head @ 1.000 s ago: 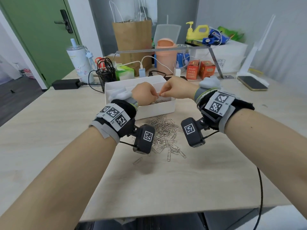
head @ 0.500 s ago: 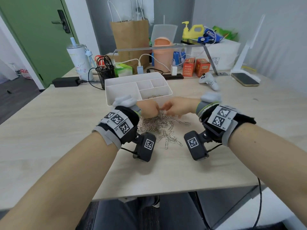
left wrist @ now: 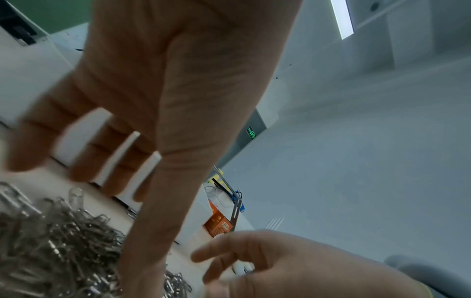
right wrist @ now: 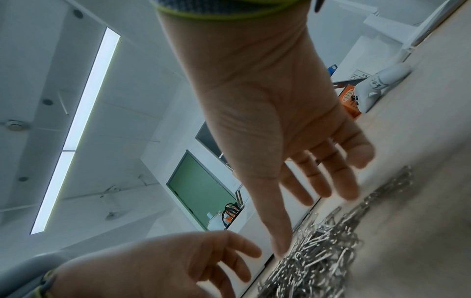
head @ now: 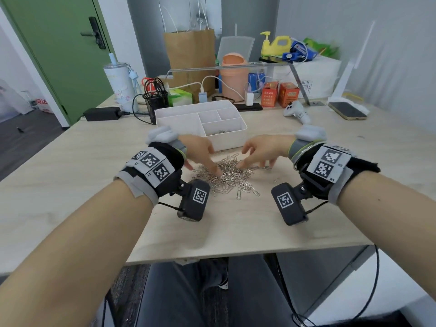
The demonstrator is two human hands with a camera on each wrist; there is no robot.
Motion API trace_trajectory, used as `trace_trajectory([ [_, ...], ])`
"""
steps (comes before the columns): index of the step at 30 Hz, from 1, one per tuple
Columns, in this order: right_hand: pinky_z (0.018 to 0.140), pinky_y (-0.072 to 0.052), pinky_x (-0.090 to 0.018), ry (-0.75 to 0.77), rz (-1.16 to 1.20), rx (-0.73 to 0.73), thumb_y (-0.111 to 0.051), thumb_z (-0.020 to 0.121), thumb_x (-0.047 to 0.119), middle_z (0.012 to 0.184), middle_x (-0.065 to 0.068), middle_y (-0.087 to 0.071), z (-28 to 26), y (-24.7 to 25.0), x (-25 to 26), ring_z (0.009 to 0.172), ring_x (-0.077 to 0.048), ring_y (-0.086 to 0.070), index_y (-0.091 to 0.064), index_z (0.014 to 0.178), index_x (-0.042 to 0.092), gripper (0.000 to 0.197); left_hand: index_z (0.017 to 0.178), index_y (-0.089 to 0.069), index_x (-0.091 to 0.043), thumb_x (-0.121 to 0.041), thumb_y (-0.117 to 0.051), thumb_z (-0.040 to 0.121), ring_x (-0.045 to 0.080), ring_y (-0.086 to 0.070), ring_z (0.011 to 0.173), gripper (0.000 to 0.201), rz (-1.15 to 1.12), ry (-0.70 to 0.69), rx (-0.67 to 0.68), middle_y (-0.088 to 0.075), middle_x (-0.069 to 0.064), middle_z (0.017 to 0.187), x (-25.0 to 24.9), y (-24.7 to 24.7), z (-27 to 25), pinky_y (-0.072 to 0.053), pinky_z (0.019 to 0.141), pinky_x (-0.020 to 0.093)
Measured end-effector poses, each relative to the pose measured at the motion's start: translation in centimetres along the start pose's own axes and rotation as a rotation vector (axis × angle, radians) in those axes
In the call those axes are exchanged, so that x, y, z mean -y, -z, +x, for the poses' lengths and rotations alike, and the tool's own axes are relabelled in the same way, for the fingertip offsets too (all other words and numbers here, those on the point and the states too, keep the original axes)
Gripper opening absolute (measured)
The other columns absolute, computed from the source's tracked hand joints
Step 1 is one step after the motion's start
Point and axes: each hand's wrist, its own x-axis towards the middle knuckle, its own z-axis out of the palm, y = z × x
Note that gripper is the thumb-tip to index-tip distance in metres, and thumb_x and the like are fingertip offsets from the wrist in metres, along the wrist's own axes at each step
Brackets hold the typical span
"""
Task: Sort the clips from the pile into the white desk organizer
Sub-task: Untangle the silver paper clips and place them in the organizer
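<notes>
Both hands were down over the pile of paper clips [head: 230,172] near the middle of the desk [head: 70,185], a bit toward the front edge. The left hand [head: 200,153] had its fingers spread and pointing down, thumb tip poking into the left side of the heap. Nothing was pinched that I could see — the left wrist view showed the fingers [left wrist: 84,153] straight and apart with the organizer's white wall behind them. The right hand [head: 264,151] looked about the same: fingers loose and splayed, tips touching or just over the right side of the pile, palm empty in the right wrist view, thumb [right wrist: 276,227] reaching down to the clips [right wrist: 318,254].

The white desk organizer [head: 224,143] sat just behind the pile, toward the far edge, almost touching the back of the heap. A few clips [head: 220,132] were already lying in its front right compartment; the other sections looked bare from where I stood. A handful of loose clips [head: 247,190] had strayed out on the near side of the pile.

The back edge held the usual clutter — a black mesh pen cup [head: 155,100], a white tumbler [head: 118,84], a brown paper bag [head: 190,57], two orange boxes [head: 279,93], and a white game controller [head: 296,110] and a phone [head: 346,110] toward the right edge.
</notes>
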Motion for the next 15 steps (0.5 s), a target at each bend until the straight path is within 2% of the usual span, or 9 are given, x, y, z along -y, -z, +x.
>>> trace_trajectory([
  [3,0.071,-0.059,-0.037,-0.106,-0.006,0.095,-0.078,0.067,0.052,0.11,-0.011,-0.058,-0.8,-0.6,-0.1,0.077,-0.023,-0.065,-0.031,0.143,0.012,0.098,0.143,-0.033,-0.014,-0.051,-0.082,0.062,0.026,-0.056,0.115,0.101,0.105,0.095,0.112,-0.05,0.01,0.133,0.4,-0.6,-0.5,-0.058,0.086,0.04],
  [5,0.072,-0.06,-0.038,-0.113,-0.008,0.118,-0.082,0.062,0.049,0.109,-0.015,-0.059,-1.0,-1.2,0.3,0.078,-0.024,-0.066,-0.024,0.146,0.014,0.108,0.142,-0.036,-0.009,-0.052,-0.08,0.064,0.025,-0.057,0.115,0.099,0.201,0.098,0.118,-0.053,0.012,0.133,0.3,-1.3,-0.6,-0.058,0.085,0.037],
  [8,0.069,-0.061,-0.039,-0.085,-0.037,0.15,-0.086,0.059,0.043,0.116,-0.018,-0.058,-0.9,-1.8,1.3,0.085,-0.027,-0.068,-0.025,0.145,0.014,0.109,0.139,-0.041,-0.006,-0.054,-0.082,0.06,0.027,-0.055,0.118,0.101,0.235,0.079,0.106,-0.053,0.011,0.134,-0.1,-2.1,-0.5,-0.057,0.08,0.031],
  [11,0.062,-0.061,-0.035,-0.046,-0.034,0.179,-0.085,0.063,0.038,0.12,-0.016,-0.054,-0.8,-2.2,2.3,0.082,-0.022,-0.064,-0.028,0.144,0.015,0.102,0.121,-0.048,-0.008,-0.049,-0.083,0.061,0.024,-0.059,0.113,0.081,0.161,0.051,0.086,-0.057,0.011,0.131,-0.8,-2.3,-0.2,-0.057,0.085,0.031],
  [13,0.064,-0.06,-0.035,-0.029,0.021,0.175,-0.084,0.067,0.034,0.119,-0.016,-0.054,-0.5,-2.4,2.6,0.077,-0.019,-0.062,-0.024,0.146,0.016,0.101,0.123,-0.053,-0.005,-0.042,-0.083,0.066,0.023,-0.064,0.106,0.074,0.053,0.031,0.057,-0.06,0.012,0.126,-1.1,-2.5,0.1,-0.058,0.086,0.035],
  [15,0.063,-0.06,-0.035,-0.014,0.079,0.153,-0.082,0.07,0.029,0.118,-0.018,-0.054,0.1,-2.6,2.8,0.071,-0.018,-0.061,-0.025,0.146,0.014,0.096,0.129,-0.053,-0.003,-0.033,-0.08,0.074,0.027,-0.067,0.101,0.068,-0.01,0.011,0.006,-0.061,0.012,0.12,-1.5,-2.7,0.4,-0.059,0.082,0.037],
])
